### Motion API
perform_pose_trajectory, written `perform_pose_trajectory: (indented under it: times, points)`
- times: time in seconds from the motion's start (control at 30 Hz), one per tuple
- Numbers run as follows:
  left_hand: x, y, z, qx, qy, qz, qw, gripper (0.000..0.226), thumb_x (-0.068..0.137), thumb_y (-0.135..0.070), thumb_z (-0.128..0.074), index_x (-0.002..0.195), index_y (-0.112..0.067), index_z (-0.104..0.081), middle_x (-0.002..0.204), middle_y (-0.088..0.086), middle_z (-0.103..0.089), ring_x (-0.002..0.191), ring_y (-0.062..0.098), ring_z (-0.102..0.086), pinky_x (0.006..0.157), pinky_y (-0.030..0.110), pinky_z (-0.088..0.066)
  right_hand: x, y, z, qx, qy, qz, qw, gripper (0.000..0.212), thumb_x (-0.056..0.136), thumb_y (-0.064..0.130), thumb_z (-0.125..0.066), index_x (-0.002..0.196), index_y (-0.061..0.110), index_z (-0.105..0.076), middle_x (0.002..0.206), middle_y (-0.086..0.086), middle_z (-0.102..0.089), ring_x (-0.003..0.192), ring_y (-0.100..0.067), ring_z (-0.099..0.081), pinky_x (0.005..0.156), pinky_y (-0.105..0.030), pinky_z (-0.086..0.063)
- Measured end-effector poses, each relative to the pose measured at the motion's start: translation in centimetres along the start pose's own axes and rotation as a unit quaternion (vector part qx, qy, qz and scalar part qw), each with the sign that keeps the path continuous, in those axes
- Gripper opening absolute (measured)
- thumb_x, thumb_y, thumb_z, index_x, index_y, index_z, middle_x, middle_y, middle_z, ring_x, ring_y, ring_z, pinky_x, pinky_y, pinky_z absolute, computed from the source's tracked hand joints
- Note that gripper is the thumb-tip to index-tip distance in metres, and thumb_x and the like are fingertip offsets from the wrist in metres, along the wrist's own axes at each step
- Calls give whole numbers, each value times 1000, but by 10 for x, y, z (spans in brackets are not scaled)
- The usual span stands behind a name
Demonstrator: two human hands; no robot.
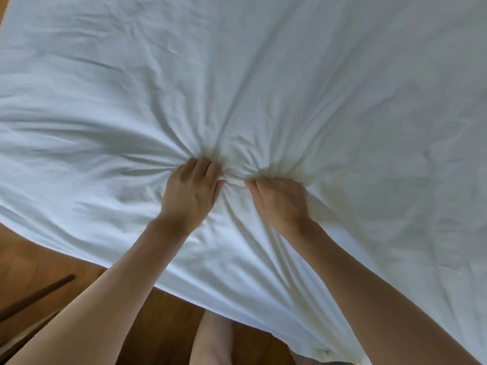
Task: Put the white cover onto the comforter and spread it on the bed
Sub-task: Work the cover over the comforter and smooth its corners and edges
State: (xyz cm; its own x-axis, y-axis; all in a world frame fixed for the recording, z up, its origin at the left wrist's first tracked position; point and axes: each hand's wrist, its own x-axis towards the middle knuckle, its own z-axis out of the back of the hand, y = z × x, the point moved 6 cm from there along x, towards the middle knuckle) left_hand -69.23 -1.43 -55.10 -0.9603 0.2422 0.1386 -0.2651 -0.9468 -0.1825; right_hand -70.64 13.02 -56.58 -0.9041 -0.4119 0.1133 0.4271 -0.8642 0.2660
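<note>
Two hands bunching the white cover on the bed

From the head view, the left hand (193, 191) and right hand (279, 200) are lying side by side, each gripping a gathered fold of the white cover (263, 88), fingers curled into the cloth. The cover is lying spread wide, creases radiating from both grips, its near edge hanging over the wooden floor (39, 259).

White cover (263, 75), spread, bunched centrally
</note>
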Motion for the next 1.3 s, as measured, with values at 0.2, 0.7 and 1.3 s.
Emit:
perform_pose_trajectory:
  times: [0.2, 0.7, 1.3]
  points:
    - [15, -33, 51, -185, 99, -25, 977, 41, 99, -39, -36, 62, -21, -39, 48, -1, -47, 45, 27, -50, 44, 30, -40, -31, -6, 99, 109, 147, 13, 983, 47, 97, 48, -29, 55, 26, -34, 37, 5, -38, 32, -17, -41, 39, -24, -32]
    - [-13, -28, -27, -124, 195, -27, 973, 52, 76, -44, -65, 113, -8, -61, 111, 6, -61, 106, 24, -55, 100, 34, -35, -14, -26, -31, 63, 310, -169, 933, 47, 87, 56, -58, 69, 14, -69, 67, -2, -66, 64, -21, -61, 55, -28, -30]
    - [-76, 418, 50, -182, 190, 341, 902, 82, 93, -66, -30, 152, -10, -22, 155, 16, -29, 141, 34, -29, 114, 45, -27, 217, 297, -146, -30, 135, -244, 960, 72, 94, 50, -32, 145, 0, -35, 147, -35, -28, 138, -46, -30, 109, -58, -26]
